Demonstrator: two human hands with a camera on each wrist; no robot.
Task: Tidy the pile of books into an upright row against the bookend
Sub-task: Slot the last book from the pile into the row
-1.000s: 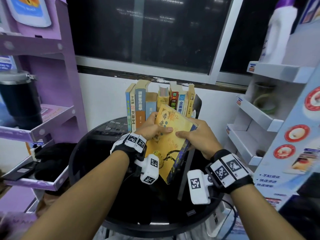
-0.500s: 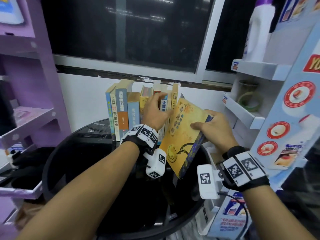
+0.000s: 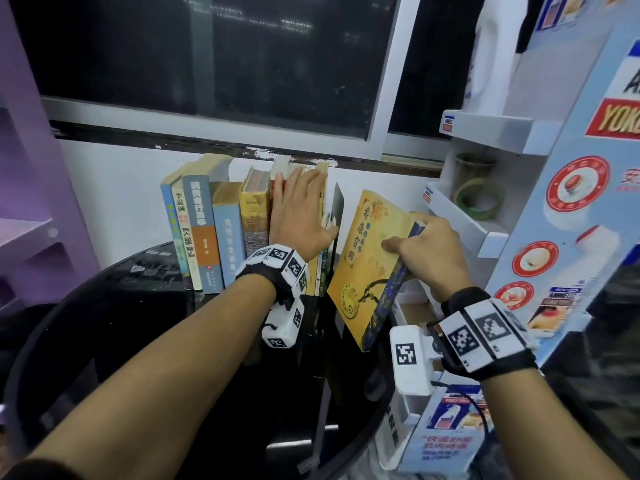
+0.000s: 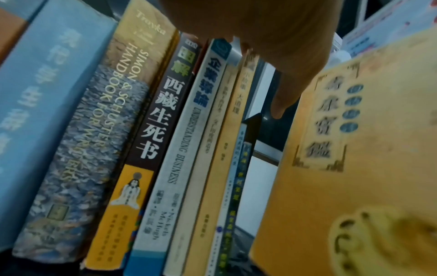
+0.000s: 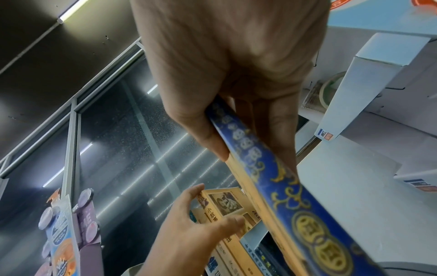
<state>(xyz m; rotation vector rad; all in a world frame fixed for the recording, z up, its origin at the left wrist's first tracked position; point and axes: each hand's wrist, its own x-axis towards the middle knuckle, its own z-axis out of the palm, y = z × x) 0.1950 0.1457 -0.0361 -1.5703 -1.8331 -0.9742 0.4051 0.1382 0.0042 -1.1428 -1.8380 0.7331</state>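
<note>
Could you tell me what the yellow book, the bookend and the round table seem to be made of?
Yellow book: paperback, apparently; matte card cover, thin blue spine.
Bookend: probably thin sheet metal; flat dark plate with a slight sheen.
Round table: looks like black glass or gloss lacquer; it mirrors lights.

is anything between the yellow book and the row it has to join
Yes: the dark bookend stands between the yellow book in the right hand and the row of books. The left hand lies flat on the row's right end.
</note>
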